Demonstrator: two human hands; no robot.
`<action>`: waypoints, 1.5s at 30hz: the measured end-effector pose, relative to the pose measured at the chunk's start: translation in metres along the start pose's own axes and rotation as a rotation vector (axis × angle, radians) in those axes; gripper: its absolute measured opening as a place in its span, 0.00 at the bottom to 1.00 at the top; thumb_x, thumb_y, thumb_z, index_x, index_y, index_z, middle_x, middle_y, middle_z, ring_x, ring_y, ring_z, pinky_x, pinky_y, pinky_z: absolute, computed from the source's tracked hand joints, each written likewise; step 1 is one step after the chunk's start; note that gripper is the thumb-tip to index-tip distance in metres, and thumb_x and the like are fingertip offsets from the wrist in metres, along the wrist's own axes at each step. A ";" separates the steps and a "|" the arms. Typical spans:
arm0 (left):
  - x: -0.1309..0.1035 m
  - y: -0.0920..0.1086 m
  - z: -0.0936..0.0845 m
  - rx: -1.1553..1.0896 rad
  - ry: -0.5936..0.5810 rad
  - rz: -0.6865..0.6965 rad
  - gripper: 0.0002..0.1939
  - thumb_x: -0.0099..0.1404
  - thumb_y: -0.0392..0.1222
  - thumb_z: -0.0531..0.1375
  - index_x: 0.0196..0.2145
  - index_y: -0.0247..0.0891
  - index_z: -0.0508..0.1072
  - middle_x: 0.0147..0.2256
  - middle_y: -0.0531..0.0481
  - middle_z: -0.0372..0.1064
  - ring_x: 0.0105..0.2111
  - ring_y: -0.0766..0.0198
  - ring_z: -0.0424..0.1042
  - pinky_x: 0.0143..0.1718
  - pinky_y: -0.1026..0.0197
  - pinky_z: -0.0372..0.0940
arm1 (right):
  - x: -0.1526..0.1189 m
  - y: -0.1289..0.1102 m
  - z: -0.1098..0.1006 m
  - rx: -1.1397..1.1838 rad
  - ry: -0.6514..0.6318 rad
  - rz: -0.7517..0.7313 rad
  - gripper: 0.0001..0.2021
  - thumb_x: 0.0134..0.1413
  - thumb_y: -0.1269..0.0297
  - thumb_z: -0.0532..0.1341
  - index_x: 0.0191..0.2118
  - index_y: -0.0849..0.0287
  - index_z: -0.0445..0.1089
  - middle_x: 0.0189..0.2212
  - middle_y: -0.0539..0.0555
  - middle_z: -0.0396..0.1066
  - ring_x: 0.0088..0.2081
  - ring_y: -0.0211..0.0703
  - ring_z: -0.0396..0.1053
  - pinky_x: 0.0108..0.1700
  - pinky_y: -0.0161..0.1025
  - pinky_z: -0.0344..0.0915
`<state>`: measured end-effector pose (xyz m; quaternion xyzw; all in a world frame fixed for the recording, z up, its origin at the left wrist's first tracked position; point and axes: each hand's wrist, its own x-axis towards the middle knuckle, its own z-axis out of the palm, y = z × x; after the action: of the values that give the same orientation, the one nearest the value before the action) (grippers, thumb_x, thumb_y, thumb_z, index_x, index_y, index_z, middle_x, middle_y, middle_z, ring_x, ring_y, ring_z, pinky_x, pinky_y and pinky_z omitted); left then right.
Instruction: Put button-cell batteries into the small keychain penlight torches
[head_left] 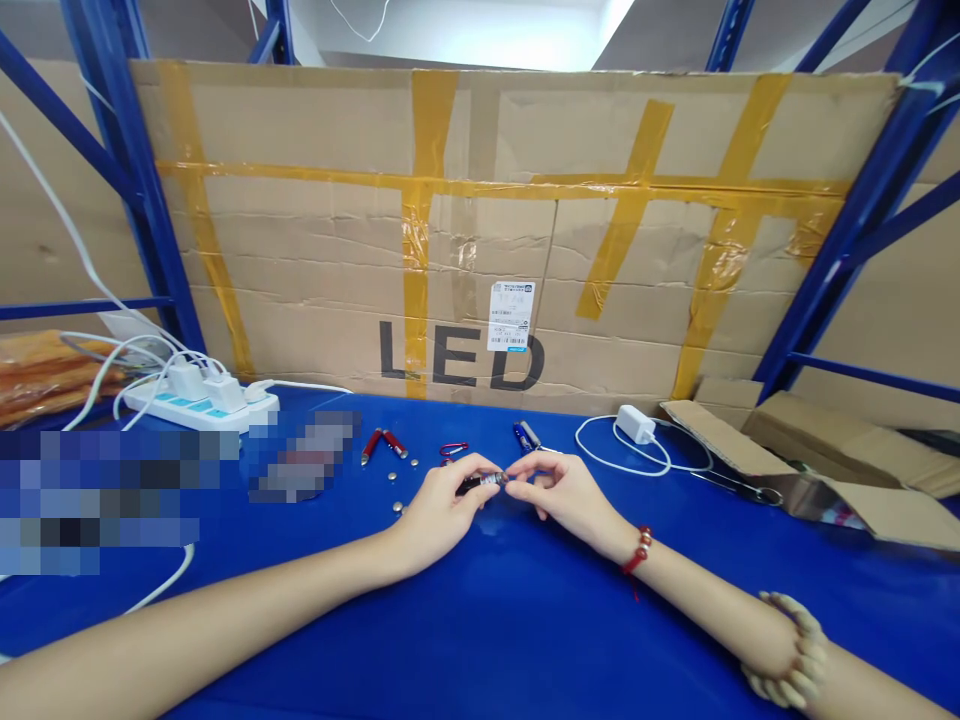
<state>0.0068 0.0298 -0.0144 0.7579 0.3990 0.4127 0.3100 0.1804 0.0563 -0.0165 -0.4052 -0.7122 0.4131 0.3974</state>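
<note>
My left hand [442,500] is closed around a small black tube [470,485] with a silvery end, like a mini flashlight. At the tube's right end, the fingertips of my right hand [559,490] pinch together; whether they grip the end itself or a tiny part there is too small to tell. Two short red tubes [394,443] lie to the left, near several small silver button cells [392,477]. Just beyond my left hand is a red carabiner clip [454,448]. Behind my right hand rest a blue tube [521,436] and a silvery one [531,433].
A white power strip [202,405] with plugs and cables stands at the left. On the right are a white charger [636,424] with its cable, scissors [750,492] and an open cardboard box [810,460]. A tall cardboard sheet [337,280] backs the blue table [465,640].
</note>
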 end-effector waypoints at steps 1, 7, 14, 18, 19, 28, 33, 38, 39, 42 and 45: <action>0.000 0.000 0.000 -0.005 -0.002 -0.009 0.08 0.59 0.39 0.52 0.34 0.37 0.69 0.31 0.51 0.69 0.30 0.66 0.66 0.30 0.67 0.60 | 0.000 0.001 -0.001 -0.016 0.017 -0.055 0.15 0.37 0.57 0.66 0.31 0.63 0.70 0.22 0.48 0.66 0.14 0.26 0.58 0.16 0.28 0.54; 0.001 -0.001 0.000 0.003 -0.067 -0.023 0.09 0.60 0.40 0.51 0.36 0.37 0.69 0.29 0.52 0.68 0.26 0.69 0.63 0.29 0.67 0.58 | -0.002 0.005 -0.008 -0.098 0.032 -0.311 0.10 0.42 0.59 0.64 0.29 0.60 0.74 0.29 0.51 0.66 0.16 0.26 0.59 0.17 0.29 0.60; 0.001 0.001 0.000 0.097 -0.150 -0.005 0.10 0.61 0.39 0.49 0.34 0.35 0.68 0.26 0.54 0.65 0.25 0.70 0.60 0.28 0.69 0.55 | -0.004 0.003 -0.010 -0.209 0.030 -0.487 0.07 0.44 0.60 0.63 0.27 0.57 0.75 0.29 0.52 0.67 0.20 0.28 0.62 0.20 0.29 0.62; -0.001 0.001 0.000 0.119 -0.178 0.016 0.08 0.61 0.38 0.50 0.35 0.35 0.67 0.28 0.54 0.66 0.26 0.70 0.62 0.29 0.69 0.56 | -0.008 0.000 -0.010 -0.317 0.009 -0.589 0.07 0.48 0.65 0.61 0.23 0.59 0.74 0.29 0.53 0.67 0.24 0.31 0.63 0.23 0.30 0.61; -0.001 0.001 0.000 0.130 -0.180 0.025 0.08 0.61 0.38 0.50 0.35 0.35 0.67 0.29 0.54 0.66 0.26 0.70 0.62 0.29 0.68 0.56 | -0.009 0.000 -0.010 -0.323 0.008 -0.587 0.08 0.48 0.66 0.60 0.22 0.59 0.73 0.29 0.53 0.66 0.24 0.31 0.63 0.23 0.29 0.61; -0.003 -0.003 -0.001 0.217 -0.176 0.124 0.04 0.61 0.38 0.51 0.30 0.37 0.64 0.33 0.54 0.69 0.32 0.68 0.67 0.32 0.67 0.59 | -0.015 -0.001 -0.003 -0.226 -0.023 -0.414 0.12 0.46 0.63 0.61 0.17 0.62 0.66 0.28 0.52 0.63 0.28 0.34 0.63 0.24 0.30 0.61; -0.004 -0.005 0.000 0.254 -0.146 0.160 0.03 0.60 0.37 0.52 0.29 0.38 0.64 0.32 0.54 0.70 0.33 0.67 0.68 0.32 0.68 0.60 | -0.015 -0.003 0.000 -0.060 -0.091 -0.174 0.13 0.40 0.60 0.65 0.17 0.63 0.64 0.28 0.50 0.62 0.20 0.28 0.61 0.21 0.30 0.60; -0.005 -0.007 0.001 0.295 -0.104 0.179 0.03 0.60 0.36 0.53 0.28 0.38 0.64 0.33 0.53 0.70 0.34 0.66 0.69 0.34 0.68 0.60 | -0.015 -0.003 0.002 0.049 -0.129 -0.043 0.17 0.35 0.56 0.66 0.18 0.64 0.62 0.28 0.48 0.60 0.16 0.24 0.59 0.18 0.29 0.59; -0.005 -0.008 0.001 0.304 -0.094 0.181 0.03 0.60 0.37 0.53 0.28 0.38 0.64 0.33 0.53 0.70 0.34 0.66 0.69 0.34 0.67 0.60 | -0.015 -0.003 0.002 0.053 -0.131 -0.035 0.17 0.35 0.56 0.66 0.17 0.64 0.62 0.28 0.48 0.60 0.16 0.24 0.59 0.18 0.29 0.59; -0.005 -0.009 0.002 0.311 -0.066 0.166 0.03 0.60 0.37 0.53 0.28 0.38 0.65 0.33 0.53 0.70 0.34 0.66 0.69 0.34 0.67 0.60 | -0.014 -0.004 0.002 0.069 -0.122 -0.012 0.17 0.35 0.55 0.66 0.17 0.64 0.62 0.28 0.48 0.60 0.16 0.24 0.60 0.19 0.29 0.59; -0.004 -0.008 0.002 0.296 -0.047 0.141 0.04 0.60 0.39 0.53 0.29 0.38 0.66 0.33 0.53 0.70 0.34 0.65 0.69 0.34 0.66 0.61 | -0.013 -0.005 0.002 0.074 -0.106 0.012 0.18 0.35 0.54 0.66 0.18 0.64 0.62 0.28 0.49 0.60 0.16 0.25 0.60 0.16 0.28 0.56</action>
<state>0.0045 0.0301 -0.0228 0.8310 0.3938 0.3521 0.1743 0.1823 0.0422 -0.0154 -0.3722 -0.7140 0.4624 0.3713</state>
